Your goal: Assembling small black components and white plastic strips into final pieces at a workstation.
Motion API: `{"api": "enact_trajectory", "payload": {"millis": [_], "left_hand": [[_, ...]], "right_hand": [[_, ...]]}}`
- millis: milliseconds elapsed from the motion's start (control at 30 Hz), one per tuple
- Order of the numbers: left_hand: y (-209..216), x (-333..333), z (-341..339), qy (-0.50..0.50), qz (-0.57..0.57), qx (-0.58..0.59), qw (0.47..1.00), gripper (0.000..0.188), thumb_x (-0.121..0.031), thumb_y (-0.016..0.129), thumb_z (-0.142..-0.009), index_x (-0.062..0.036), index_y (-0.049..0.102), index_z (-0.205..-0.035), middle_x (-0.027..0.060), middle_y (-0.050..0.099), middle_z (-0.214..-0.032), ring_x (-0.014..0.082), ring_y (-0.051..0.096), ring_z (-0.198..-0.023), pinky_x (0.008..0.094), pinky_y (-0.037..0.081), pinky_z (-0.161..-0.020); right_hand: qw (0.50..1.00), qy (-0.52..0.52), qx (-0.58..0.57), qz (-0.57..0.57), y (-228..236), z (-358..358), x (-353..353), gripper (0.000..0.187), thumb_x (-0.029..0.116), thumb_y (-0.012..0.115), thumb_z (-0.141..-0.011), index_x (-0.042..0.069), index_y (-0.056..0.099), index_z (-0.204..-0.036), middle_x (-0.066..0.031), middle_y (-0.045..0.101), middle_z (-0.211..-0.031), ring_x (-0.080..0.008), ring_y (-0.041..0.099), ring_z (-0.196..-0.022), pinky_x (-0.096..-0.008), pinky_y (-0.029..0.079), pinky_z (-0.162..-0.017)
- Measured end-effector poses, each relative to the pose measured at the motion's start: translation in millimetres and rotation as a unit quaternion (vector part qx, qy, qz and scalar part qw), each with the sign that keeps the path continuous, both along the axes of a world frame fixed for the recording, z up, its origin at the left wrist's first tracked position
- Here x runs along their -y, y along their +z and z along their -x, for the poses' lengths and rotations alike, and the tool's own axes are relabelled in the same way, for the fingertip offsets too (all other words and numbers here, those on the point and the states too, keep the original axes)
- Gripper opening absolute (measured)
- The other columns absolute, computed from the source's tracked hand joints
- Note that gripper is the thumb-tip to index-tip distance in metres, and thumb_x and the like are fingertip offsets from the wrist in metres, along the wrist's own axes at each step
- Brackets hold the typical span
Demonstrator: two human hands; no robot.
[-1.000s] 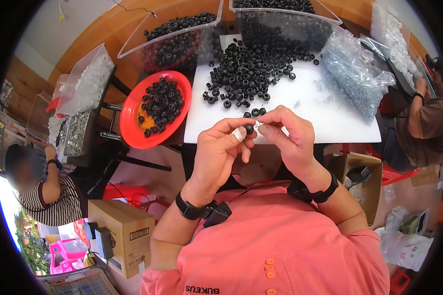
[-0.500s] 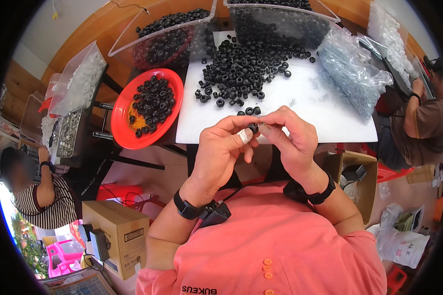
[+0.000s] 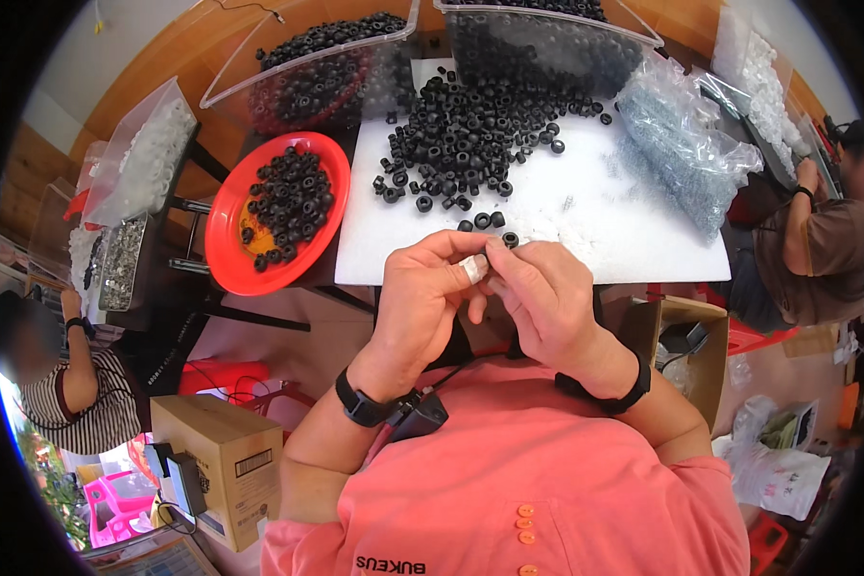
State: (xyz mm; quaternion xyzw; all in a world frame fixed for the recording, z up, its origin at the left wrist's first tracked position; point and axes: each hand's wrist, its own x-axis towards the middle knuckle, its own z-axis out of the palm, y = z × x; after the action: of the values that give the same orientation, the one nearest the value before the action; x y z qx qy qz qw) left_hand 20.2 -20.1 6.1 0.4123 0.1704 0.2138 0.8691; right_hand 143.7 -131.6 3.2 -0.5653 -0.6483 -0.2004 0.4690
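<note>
My left hand (image 3: 420, 305) and my right hand (image 3: 554, 296) meet at the front edge of a white board (image 3: 634, 252), both with fingers closed in a pinch. Between the fingertips is a small black ring-shaped part, now almost wholly covered by them. Whatever else my right fingers hold is hidden. Another black ring (image 3: 511, 239) shows just beyond the fingertips; I cannot tell whether it lies on the board. Several more black rings (image 3: 482, 221) sit a little farther off, before a large heap of the same rings (image 3: 456, 130). White tape wraps one left finger.
To the left stands a red plate (image 3: 223, 235) holding black rings. Two clear bins (image 3: 307, 91) of rings stand at the back. A clear bag (image 3: 686, 158) of small greyish pieces lies at right. Co-workers sit on both sides. A cardboard box (image 3: 226, 461) stands at lower left.
My right hand has turned inward and closed over the left fingertips, covering the black ring that showed there. The view has shifted slightly.
</note>
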Motion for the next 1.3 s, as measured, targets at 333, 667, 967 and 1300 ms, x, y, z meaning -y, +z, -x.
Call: {"api": "enact_trajectory", "payload": {"millis": [333,667,967,1300], "left_hand": [[-1,-46,9,0.12,-0.113,0.025,0.986,0.023,0.005,0.059,-0.092,0.0082,0.065,-0.114,0.0136,0.068,-0.097,0.0144,0.062,-0.078,0.0232,0.049,-0.058],[-10,-46,13,0.093,-0.129,0.02,0.987,0.021,0.006,0.059,-0.091,0.0052,0.069,-0.109,0.0071,0.065,-0.088,0.0098,0.058,-0.072,0.0212,0.047,-0.059],[-17,-50,15,0.062,-0.167,0.034,0.983,0.023,0.004,0.06,-0.092,0.0073,0.066,-0.115,0.0097,0.065,-0.095,0.0129,0.061,-0.081,0.0231,0.049,-0.06],[-16,-48,12,0.066,-0.201,0.008,0.977,0.021,0.004,0.061,-0.092,0.0075,0.066,-0.112,0.0073,0.063,-0.093,0.0117,0.06,-0.08,0.0223,0.048,-0.058]], "right_hand": [[0.962,-0.12,-0.227,0.09,48,-65,25,0.011,-0.002,0.071,-0.082,0.001,0.07,-0.093,-0.0036,0.065,-0.078,-0.0086,0.059,-0.069,-0.0239,0.046,-0.062],[0.941,-0.274,-0.01,0.2,13,-88,11,0.007,0.007,0.073,-0.077,0.009,0.068,-0.081,-0.0053,0.064,-0.079,-0.0283,0.062,-0.079,-0.0392,0.048,-0.069],[0.922,-0.26,0.174,0.227,-4,-84,-3,0.008,0.009,0.07,-0.075,0.009,0.064,-0.08,-0.0071,0.058,-0.083,-0.0286,0.057,-0.085,-0.0408,0.041,-0.074],[0.945,-0.168,0.212,0.184,-8,-90,-1,0.018,0.003,0.065,-0.07,0.006,0.054,-0.084,-0.01,0.054,-0.083,-0.0296,0.055,-0.083,-0.0415,0.041,-0.072]]}}
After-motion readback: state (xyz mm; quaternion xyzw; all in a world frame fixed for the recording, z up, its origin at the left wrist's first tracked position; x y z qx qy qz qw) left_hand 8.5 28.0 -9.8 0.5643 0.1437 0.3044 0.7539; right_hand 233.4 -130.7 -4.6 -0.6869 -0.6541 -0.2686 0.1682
